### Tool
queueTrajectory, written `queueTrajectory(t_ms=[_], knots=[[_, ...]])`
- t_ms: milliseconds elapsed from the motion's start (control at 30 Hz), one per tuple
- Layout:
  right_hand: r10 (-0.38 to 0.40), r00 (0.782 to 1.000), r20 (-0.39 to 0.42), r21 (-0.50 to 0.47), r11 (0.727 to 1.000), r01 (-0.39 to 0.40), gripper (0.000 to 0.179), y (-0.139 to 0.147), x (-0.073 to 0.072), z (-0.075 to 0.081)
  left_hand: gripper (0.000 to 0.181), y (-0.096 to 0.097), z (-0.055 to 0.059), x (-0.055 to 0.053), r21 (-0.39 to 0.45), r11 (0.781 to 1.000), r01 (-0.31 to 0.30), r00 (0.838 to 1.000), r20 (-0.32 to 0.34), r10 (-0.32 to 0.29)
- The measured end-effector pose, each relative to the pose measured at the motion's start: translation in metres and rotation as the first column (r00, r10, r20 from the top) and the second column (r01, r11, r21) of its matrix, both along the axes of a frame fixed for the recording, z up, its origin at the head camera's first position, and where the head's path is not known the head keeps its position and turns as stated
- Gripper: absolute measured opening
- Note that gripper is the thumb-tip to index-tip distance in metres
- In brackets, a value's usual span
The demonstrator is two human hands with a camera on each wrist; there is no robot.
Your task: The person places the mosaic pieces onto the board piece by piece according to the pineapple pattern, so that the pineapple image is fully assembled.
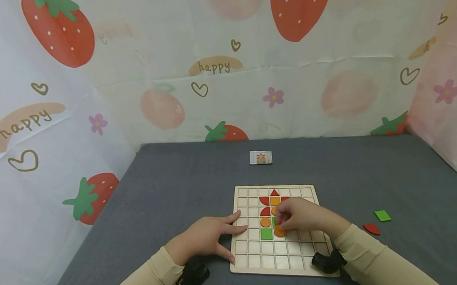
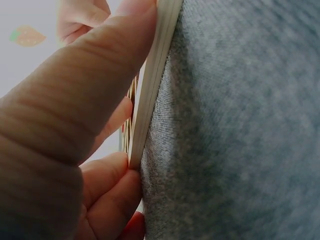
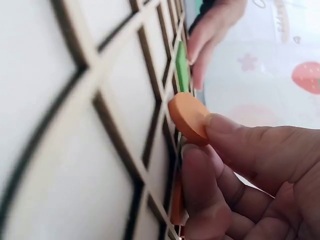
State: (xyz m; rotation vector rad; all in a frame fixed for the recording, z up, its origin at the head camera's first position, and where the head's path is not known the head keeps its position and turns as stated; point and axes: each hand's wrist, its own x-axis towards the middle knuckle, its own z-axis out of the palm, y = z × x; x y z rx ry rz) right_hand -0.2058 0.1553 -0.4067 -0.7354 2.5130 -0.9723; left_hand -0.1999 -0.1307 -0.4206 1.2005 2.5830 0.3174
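Observation:
A wooden grid board (image 1: pixel 253 260) lies on the grey table, with red, orange and green pieces set in its upper middle squares. Over the board, my right hand (image 1: pixel 306 217) pinches an orange disc (image 3: pixel 187 117) between thumb and fingers. In the right wrist view the disc is tilted at the grid, beside a green square (image 3: pixel 182 67). My left hand (image 1: pixel 206 237) rests at the board's left edge with fingers spread, some of them on the grid. The left wrist view shows its thumb (image 2: pixel 75 85) against the board's side. Part of the pattern is hidden under my right hand.
Right of the board lie a loose green piece (image 1: pixel 382 215) and a red quarter-round piece (image 1: pixel 372 229). A small pattern card (image 1: pixel 260 157) lies beyond the board. Printed cloth (image 1: pixel 163 56) hangs behind and beside the table.

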Motion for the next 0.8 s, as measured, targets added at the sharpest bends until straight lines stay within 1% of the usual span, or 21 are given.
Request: queueTrajectory(t_ms=[200, 500, 800], knots=[[0.012, 1.000, -0.025, 0.029, 1.000, -0.011, 0.018, -0.006, 0.004, 0.002, 0.081, 0.000, -0.001, 0.000, 0.001, 1.000, 0.000, 1.000, -0.004, 0.000], [-0.005, 0.999, -0.034, 0.069, 0.998, 0.007, 0.019, -0.010, 0.005, 0.003, 0.080, 0.000, -0.001, -0.001, 0.004, 1.000, 0.003, 1.000, -0.006, -0.003], [0.011, 0.999, -0.045, 0.105, 0.994, -0.006, 0.020, -0.013, 0.005, 0.004, 0.080, 0.000, 0.001, 0.000, -0.002, 1.000, 0.002, 1.000, -0.003, -0.002]])
